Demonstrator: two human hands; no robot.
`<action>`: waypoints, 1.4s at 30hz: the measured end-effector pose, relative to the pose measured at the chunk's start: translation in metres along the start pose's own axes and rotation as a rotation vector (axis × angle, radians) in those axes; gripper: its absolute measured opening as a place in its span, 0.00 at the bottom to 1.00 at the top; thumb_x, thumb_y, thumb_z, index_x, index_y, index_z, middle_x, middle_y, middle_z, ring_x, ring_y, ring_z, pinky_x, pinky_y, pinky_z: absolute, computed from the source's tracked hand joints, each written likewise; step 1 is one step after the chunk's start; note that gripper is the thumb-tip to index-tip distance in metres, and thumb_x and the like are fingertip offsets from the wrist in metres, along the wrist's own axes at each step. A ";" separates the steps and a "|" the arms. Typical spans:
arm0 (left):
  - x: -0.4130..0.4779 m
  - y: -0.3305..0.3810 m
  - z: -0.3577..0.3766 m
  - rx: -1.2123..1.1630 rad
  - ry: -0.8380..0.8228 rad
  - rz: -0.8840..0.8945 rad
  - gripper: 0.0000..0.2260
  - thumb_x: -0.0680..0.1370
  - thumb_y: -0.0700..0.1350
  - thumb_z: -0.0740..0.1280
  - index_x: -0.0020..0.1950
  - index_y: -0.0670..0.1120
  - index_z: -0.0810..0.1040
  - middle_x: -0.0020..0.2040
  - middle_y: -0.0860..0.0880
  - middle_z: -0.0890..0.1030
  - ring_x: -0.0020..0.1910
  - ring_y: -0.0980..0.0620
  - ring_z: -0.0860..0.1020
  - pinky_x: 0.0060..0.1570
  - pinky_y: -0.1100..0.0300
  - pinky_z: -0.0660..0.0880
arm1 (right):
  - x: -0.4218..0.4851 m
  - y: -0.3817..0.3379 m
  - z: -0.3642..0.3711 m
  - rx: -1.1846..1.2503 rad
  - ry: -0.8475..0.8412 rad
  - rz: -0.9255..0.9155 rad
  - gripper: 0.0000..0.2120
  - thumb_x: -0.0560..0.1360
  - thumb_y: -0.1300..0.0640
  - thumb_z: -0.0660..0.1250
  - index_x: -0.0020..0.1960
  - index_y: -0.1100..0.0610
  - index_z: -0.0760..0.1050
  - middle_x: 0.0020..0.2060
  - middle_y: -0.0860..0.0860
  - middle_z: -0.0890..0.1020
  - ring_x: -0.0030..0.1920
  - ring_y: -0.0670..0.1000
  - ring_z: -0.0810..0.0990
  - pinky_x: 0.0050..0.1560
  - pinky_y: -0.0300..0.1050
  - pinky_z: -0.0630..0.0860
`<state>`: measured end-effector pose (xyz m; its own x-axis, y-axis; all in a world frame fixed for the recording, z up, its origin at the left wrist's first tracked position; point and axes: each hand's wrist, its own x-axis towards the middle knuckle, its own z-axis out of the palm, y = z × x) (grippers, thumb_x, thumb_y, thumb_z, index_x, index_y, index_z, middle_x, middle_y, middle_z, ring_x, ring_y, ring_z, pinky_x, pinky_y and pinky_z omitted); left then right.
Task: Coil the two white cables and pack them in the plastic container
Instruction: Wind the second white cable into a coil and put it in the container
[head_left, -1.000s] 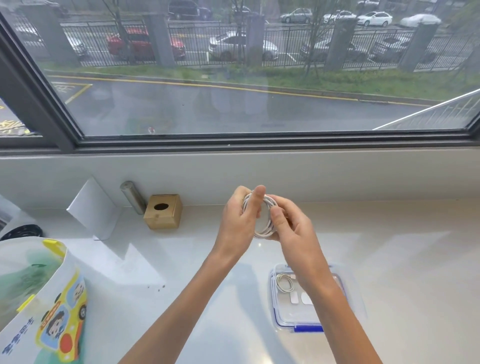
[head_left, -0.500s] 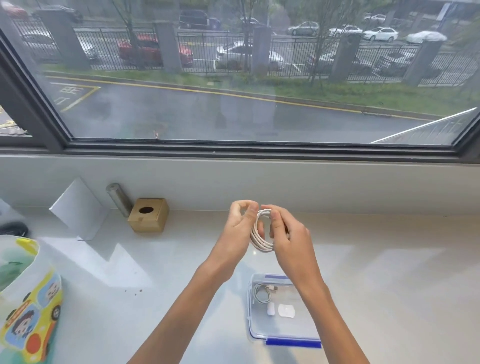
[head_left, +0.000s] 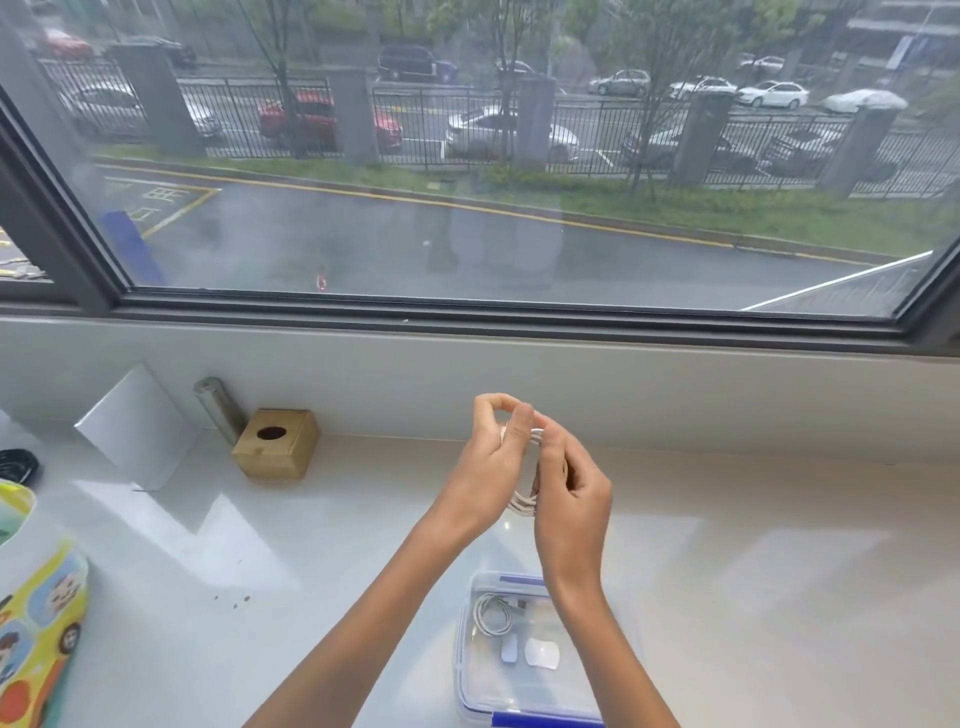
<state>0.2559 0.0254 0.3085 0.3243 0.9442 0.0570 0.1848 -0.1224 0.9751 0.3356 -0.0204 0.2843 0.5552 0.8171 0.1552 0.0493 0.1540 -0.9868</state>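
Both hands, left hand (head_left: 488, 467) and right hand (head_left: 571, 499), pinch the coiled white cable (head_left: 524, 501) above the counter (head_left: 753, 571), beyond the plastic container (head_left: 467, 675) near its front edge. Loosened fingers would likely let the loops spring open.

White cable (head_left: 523, 503), clear container (head_left: 519, 691) with blue trim, tan wooden box (head_left: 278, 451), glossy white tabletop (head_left: 753, 571).

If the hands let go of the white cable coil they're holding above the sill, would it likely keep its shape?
Probably not. The white cable coil is thin, loose loops with no tie visible, pinched between the left hand and right hand, so it would likely spring open. It looks light and floppy. The coiled cable in the plastic container stays looped, perhaps helped by the walls.
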 end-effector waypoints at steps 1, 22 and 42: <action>0.001 0.001 0.005 -0.095 0.013 -0.026 0.12 0.82 0.55 0.56 0.58 0.47 0.65 0.32 0.52 0.69 0.27 0.61 0.69 0.33 0.65 0.67 | -0.001 0.000 0.002 0.001 0.049 -0.013 0.13 0.83 0.52 0.60 0.57 0.49 0.83 0.43 0.43 0.86 0.40 0.40 0.77 0.43 0.36 0.73; 0.012 -0.008 -0.052 -0.332 -0.280 -0.230 0.16 0.79 0.42 0.66 0.65 0.40 0.74 0.41 0.48 0.78 0.35 0.56 0.73 0.39 0.65 0.70 | 0.011 0.005 0.034 -0.006 -0.065 -0.015 0.14 0.85 0.53 0.56 0.46 0.52 0.77 0.33 0.44 0.79 0.35 0.44 0.76 0.39 0.41 0.74; 0.017 0.004 -0.059 -0.730 -0.335 -0.386 0.14 0.80 0.40 0.59 0.60 0.36 0.79 0.47 0.45 0.84 0.44 0.49 0.82 0.51 0.53 0.80 | 0.027 -0.003 0.021 0.037 -0.089 -0.026 0.04 0.83 0.52 0.59 0.52 0.50 0.71 0.38 0.52 0.81 0.36 0.47 0.79 0.36 0.45 0.76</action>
<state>0.2072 0.0588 0.3260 0.6374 0.7260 -0.2582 -0.2622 0.5194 0.8133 0.3330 0.0131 0.2921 0.4784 0.8583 0.1858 0.0315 0.1947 -0.9804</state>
